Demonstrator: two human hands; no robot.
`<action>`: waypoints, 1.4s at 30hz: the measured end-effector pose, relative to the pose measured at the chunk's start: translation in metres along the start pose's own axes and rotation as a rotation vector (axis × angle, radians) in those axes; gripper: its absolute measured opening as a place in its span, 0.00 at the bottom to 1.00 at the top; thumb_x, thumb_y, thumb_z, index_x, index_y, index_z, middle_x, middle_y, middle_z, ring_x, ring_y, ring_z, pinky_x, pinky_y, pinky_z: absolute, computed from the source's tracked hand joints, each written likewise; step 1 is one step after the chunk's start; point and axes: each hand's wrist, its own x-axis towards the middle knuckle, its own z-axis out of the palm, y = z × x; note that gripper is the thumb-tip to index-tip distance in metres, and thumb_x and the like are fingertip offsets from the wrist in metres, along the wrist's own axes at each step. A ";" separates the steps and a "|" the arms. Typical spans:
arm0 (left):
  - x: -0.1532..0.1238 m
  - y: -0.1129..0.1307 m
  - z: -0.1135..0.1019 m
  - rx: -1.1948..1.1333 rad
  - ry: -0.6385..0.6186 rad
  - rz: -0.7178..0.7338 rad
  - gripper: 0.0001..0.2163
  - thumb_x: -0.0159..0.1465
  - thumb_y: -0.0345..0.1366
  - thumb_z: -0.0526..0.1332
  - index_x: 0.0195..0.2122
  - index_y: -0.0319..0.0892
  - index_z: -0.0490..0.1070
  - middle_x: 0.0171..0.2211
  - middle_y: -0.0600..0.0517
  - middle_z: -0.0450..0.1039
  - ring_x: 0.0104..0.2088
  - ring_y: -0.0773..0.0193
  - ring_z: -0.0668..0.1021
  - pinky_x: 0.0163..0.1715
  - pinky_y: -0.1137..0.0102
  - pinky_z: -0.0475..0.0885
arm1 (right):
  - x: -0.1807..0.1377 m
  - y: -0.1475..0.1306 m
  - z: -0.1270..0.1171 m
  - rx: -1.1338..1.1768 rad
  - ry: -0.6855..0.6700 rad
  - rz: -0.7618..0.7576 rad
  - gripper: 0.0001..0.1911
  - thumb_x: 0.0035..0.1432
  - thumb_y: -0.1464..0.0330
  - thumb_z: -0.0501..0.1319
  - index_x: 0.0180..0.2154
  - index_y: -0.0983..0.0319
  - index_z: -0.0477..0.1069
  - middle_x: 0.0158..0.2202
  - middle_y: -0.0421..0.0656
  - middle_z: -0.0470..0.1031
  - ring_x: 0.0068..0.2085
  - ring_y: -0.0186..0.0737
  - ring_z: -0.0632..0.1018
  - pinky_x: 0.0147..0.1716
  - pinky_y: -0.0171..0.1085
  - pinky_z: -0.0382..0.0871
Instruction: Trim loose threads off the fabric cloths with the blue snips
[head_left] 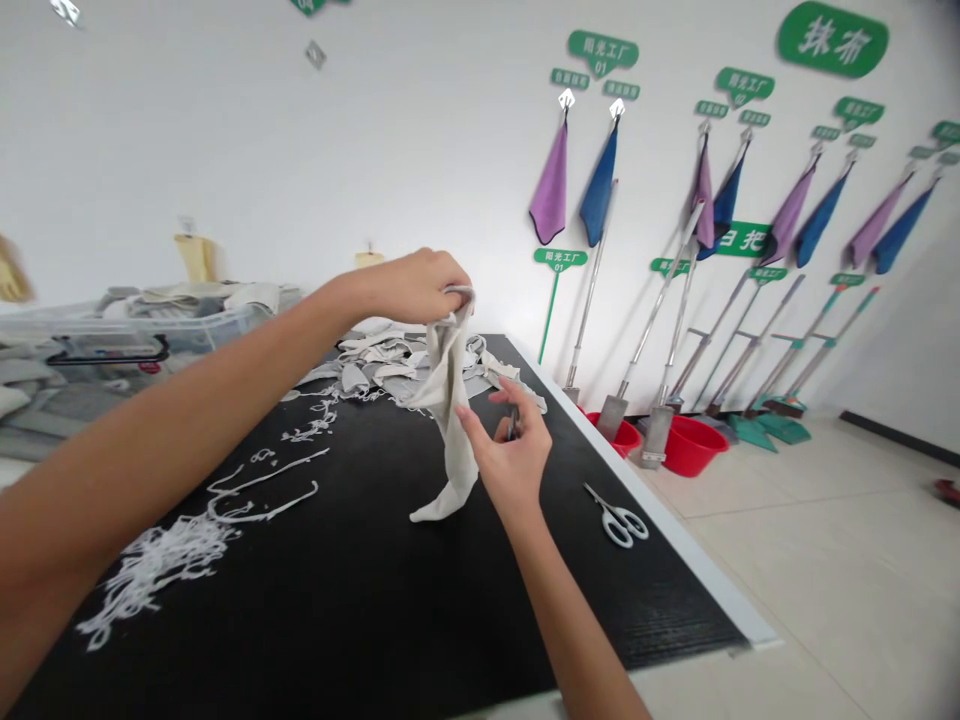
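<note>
Looking down through the head camera, the left hand (417,285) is raised above the table (375,610) with its fingers closed in a pinch on the top end of a pale grey cloth (452,420). The cloth hangs from that grip as a long, loosely folded strip, and its lower end rests on the black table top just beside the right wrist.

The right hand (511,455) sits lower, close against the hanging cloth. Its fingers are curled around a small dark tool (513,422), which looks like a pair of snips, though it is too hidden to be sure. The thumb reaches out to the cloth's edge.

White scissors (619,522) lie unused on the table to the right of that hand. Behind the cloth is a pile of cloth pieces (382,362), and thin white trimmings (169,565) are scattered at the near left. A plastic bin (127,330) of folded fabric stands off the far left corner. On the wall hang purple and blue cloths (576,185) above mops (592,290) and red basins (694,445).

Trimming well here seems to depend on tension: the left pinch should hold the strip taut and straight so the edge presents cleanly, while the right thumb steadies the fabric just beside the blades. Short cuts along the edge, with fingertips clear of the tool, would likely give the neatest line.
</note>
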 end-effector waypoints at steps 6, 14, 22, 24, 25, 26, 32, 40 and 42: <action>-0.026 0.033 0.006 0.061 0.047 0.077 0.14 0.60 0.32 0.51 0.31 0.43 0.77 0.30 0.49 0.77 0.31 0.60 0.76 0.31 0.67 0.64 | -0.007 -0.045 0.005 0.034 -0.016 0.035 0.29 0.48 0.52 0.68 0.48 0.61 0.72 0.34 0.38 0.71 0.25 0.27 0.65 0.24 0.30 0.62; -0.054 0.049 0.004 0.184 0.093 -0.014 0.14 0.62 0.33 0.50 0.31 0.43 0.77 0.29 0.47 0.77 0.33 0.55 0.77 0.31 0.63 0.65 | -0.031 -0.081 -0.005 -0.251 -0.108 -0.091 0.30 0.52 0.55 0.67 0.52 0.61 0.69 0.41 0.46 0.72 0.38 0.42 0.74 0.33 0.38 0.67; -0.082 0.042 -0.013 0.170 0.090 -0.004 0.16 0.62 0.32 0.50 0.40 0.47 0.77 0.31 0.50 0.77 0.32 0.57 0.77 0.33 0.65 0.63 | -0.033 -0.045 -0.032 -0.370 -0.130 -0.037 0.09 0.58 0.72 0.55 0.34 0.62 0.75 0.34 0.43 0.74 0.32 0.37 0.74 0.32 0.36 0.65; -0.090 0.033 -0.015 0.164 0.054 0.074 0.17 0.61 0.32 0.50 0.42 0.49 0.77 0.30 0.51 0.76 0.32 0.58 0.77 0.34 0.65 0.63 | -0.027 -0.038 -0.045 -0.391 -0.122 -0.017 0.09 0.56 0.72 0.56 0.32 0.63 0.76 0.31 0.42 0.75 0.29 0.37 0.73 0.31 0.36 0.64; -0.093 0.027 -0.016 0.159 0.041 0.119 0.17 0.60 0.31 0.50 0.42 0.49 0.77 0.30 0.51 0.76 0.32 0.58 0.77 0.34 0.65 0.63 | -0.022 -0.035 -0.052 -0.407 -0.120 -0.001 0.09 0.56 0.71 0.57 0.31 0.63 0.76 0.29 0.42 0.75 0.27 0.36 0.72 0.30 0.36 0.63; -0.096 0.022 -0.018 0.155 0.028 0.153 0.18 0.60 0.31 0.50 0.43 0.49 0.77 0.30 0.51 0.76 0.32 0.58 0.77 0.35 0.65 0.64 | -0.017 -0.033 -0.058 -0.424 -0.119 0.015 0.09 0.55 0.70 0.58 0.31 0.63 0.77 0.26 0.41 0.75 0.26 0.36 0.72 0.29 0.36 0.63; -0.106 0.003 -0.022 0.118 0.042 0.135 0.17 0.59 0.30 0.55 0.45 0.42 0.79 0.28 0.54 0.75 0.28 0.66 0.75 0.42 0.66 0.66 | 0.018 -0.028 -0.077 -0.495 -0.029 -0.048 0.10 0.57 0.68 0.58 0.33 0.64 0.78 0.24 0.42 0.74 0.24 0.38 0.72 0.30 0.38 0.64; -0.103 -0.044 -0.032 0.253 0.066 0.025 0.21 0.59 0.43 0.56 0.41 0.29 0.77 0.27 0.61 0.72 0.41 0.65 0.79 0.51 0.61 0.65 | 0.067 -0.020 -0.080 -0.582 0.126 -0.460 0.09 0.59 0.73 0.55 0.37 0.62 0.73 0.36 0.46 0.75 0.34 0.40 0.75 0.38 0.39 0.67; -0.103 -0.051 -0.042 0.285 0.075 -0.108 0.27 0.59 0.49 0.52 0.42 0.28 0.77 0.29 0.61 0.72 0.46 0.60 0.78 0.51 0.60 0.62 | 0.079 -0.028 -0.084 -0.554 0.167 -0.499 0.08 0.59 0.73 0.55 0.36 0.61 0.72 0.35 0.45 0.75 0.35 0.40 0.75 0.39 0.40 0.68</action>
